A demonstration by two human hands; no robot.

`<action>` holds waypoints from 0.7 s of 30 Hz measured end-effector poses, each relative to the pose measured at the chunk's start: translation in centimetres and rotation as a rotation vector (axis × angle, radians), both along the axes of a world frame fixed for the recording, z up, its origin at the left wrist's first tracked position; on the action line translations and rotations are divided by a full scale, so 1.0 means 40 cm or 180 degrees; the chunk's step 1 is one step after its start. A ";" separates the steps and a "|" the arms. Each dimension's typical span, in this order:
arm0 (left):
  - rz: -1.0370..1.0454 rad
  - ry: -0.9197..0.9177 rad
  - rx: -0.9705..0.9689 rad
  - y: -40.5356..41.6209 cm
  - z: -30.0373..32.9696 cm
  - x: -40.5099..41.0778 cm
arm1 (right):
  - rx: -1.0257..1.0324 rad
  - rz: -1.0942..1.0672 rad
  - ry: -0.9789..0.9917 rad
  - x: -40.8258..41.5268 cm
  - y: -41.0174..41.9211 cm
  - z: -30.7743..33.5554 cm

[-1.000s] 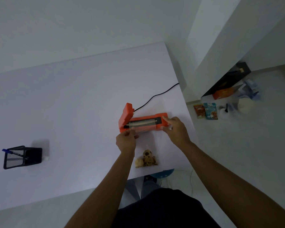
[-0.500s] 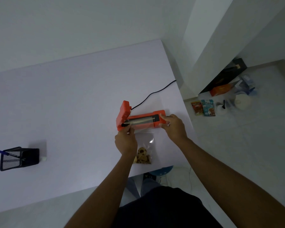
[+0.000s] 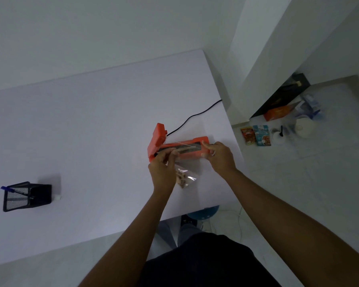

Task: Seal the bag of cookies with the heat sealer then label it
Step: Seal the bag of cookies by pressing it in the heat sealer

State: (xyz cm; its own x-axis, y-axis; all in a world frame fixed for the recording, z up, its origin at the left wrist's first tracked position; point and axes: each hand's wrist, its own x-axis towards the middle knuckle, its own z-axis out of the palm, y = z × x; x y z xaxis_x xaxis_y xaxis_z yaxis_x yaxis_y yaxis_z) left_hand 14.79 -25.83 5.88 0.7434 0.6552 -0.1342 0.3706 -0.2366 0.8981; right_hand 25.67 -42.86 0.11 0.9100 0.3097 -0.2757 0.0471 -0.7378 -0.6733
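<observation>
From the head camera we see the orange heat sealer [image 3: 180,149], lid raised, near the table's [image 3: 81,131] right edge. Our left hand [image 3: 163,168] and right hand [image 3: 220,156] pinch the cookie bag's [image 3: 184,177] mouth onto its sealing strip.

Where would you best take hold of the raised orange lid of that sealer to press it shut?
Probably the lid's free far end, from above. It stands tilted up, hinged at the left end of the sealer, so the far tip gives most leverage. The bag and both hands, left hand and right hand, lie on the near side.
</observation>
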 end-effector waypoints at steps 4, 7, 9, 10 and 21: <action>-0.0134 -0.0237 -0.0151 0.025 0.033 -0.020 | 0.0091 0.0021 0.0127 -0.007 -0.006 0.000; -0.0268 -0.0377 -0.0180 0.052 0.054 -0.053 | 0.0439 -0.0020 0.0262 -0.049 -0.014 0.003; -0.0265 -0.0421 -0.0260 0.070 0.068 -0.080 | 0.0698 0.0040 0.0391 -0.098 -0.015 0.012; -0.0276 -0.0445 -0.0294 0.080 0.077 -0.094 | 0.0801 0.0147 0.0464 -0.125 -0.012 0.018; -0.0329 -0.0390 -0.0636 0.290 0.198 -0.258 | 0.1377 0.0776 0.1559 -0.305 0.282 0.073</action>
